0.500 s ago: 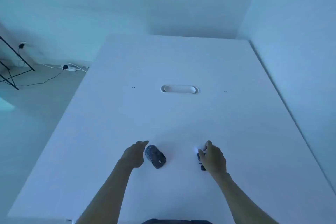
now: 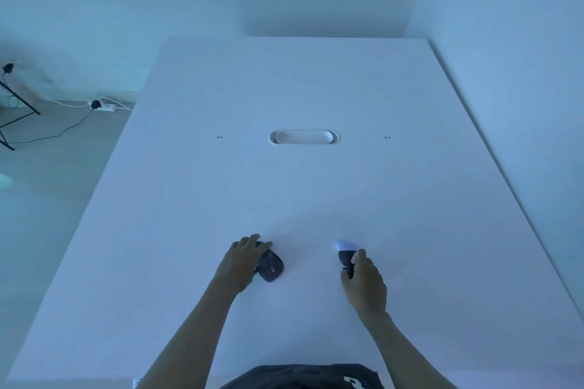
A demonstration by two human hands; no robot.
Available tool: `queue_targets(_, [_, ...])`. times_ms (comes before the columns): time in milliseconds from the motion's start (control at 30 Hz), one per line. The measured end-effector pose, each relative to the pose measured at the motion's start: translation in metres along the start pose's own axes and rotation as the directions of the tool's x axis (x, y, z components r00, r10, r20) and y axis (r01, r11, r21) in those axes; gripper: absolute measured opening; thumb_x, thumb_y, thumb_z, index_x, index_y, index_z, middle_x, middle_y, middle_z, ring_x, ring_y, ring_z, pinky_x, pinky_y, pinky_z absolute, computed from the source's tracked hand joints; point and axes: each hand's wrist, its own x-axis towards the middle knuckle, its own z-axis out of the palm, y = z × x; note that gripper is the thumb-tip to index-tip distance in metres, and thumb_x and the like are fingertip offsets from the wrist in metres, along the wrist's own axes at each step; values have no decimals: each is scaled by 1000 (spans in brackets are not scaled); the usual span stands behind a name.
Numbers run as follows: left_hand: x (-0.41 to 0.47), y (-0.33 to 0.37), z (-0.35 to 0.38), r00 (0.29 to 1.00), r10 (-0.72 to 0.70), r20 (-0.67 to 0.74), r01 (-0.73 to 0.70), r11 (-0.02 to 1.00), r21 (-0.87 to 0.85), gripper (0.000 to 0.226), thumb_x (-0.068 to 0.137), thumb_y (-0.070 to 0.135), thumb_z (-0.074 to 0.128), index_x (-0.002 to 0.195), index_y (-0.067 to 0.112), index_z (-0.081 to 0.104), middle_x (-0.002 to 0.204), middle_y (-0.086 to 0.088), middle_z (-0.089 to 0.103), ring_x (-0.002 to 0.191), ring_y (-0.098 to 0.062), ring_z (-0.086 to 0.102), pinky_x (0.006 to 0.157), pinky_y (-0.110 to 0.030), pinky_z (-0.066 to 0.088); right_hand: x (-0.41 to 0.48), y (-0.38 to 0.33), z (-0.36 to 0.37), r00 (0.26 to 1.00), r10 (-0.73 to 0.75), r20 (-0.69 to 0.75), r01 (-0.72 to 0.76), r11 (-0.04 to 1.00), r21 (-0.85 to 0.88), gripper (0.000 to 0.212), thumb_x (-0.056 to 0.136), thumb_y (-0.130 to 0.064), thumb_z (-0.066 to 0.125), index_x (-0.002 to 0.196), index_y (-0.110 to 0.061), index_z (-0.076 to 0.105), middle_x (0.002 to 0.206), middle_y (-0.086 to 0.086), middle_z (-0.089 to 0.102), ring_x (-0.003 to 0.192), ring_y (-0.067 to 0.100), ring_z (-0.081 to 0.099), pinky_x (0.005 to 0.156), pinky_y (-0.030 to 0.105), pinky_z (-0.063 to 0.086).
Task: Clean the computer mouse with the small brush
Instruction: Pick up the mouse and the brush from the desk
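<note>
Near the table's front edge, your left hand (image 2: 239, 263) cupped over the dark computer mouse (image 2: 270, 266) lying flat, your right hand (image 2: 365, 284) well apart, gripping the small brush (image 2: 345, 253), pale bristles forward, white table (image 2: 300, 193) beyond.

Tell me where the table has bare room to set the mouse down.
Bare patches: between the mouse and the brush; the wide stretch from both hands up to the oval slot; the table right of the right hand. Crowded only around the left hand on the mouse.
</note>
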Motion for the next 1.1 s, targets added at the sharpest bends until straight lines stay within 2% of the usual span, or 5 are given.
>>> queue_targets(300, [13, 3, -1, 996, 71, 57, -77, 991, 113, 45, 86, 31, 71, 125, 16, 54, 127, -1, 58, 117, -21, 54, 103, -30, 40, 1, 0, 2, 995, -56, -86, 63, 995, 80, 22, 96, -15, 57, 118, -13, 53, 103, 3, 65, 86, 23, 61, 60, 29, 41])
queue_targets(433, [10, 10, -3, 992, 94, 86, -103, 990, 101, 37, 75, 32, 71, 101, 19, 49, 101, 2, 61, 94, -20, 53, 86, -27, 39, 3, 1, 2, 987, -76, -141, 94, 988, 124, 21, 100, -16, 55, 120, -13, 59, 99, 4, 64, 89, 24, 61, 60, 30, 44])
queue_targets(733, [-14, 22, 9, 996, -29, 82, 58, 923, -381, 51, 62, 47, 67, 92, 22, 35, 70, 10, 50, 56, -13, 45, 50, -24, 33, 12, 6, -2, 981, -96, -170, 132, 969, 211, 29, 109, -24, 51, 129, -12, 69, 96, 9, 66, 95, 26, 59, 68, 32, 50])
queue_targets(933, [-22, 28, 17, 983, -104, 154, 170, 834, -525, 58, 63, 43, 71, 116, 29, 53, 82, 13, 66, 67, -8, 57, 63, -25, 48, 18, 4, -1, 986, 11, -168, 64, 899, 433, 14, 99, -15, 68, 107, -8, 77, 80, 0, 74, 74, 22, 67, 63, 23, 48])
queue_targets(1100, [-25, 33, 22, 970, -160, 184, 244, 658, -712, 40, 68, 33, 77, 101, 20, 60, 84, 6, 68, 65, -12, 59, 59, -25, 47, 22, -7, -9, 983, 144, -115, -47, 798, 601, 15, 95, -11, 65, 93, -15, 79, 73, 1, 74, 69, 20, 65, 58, 24, 44])
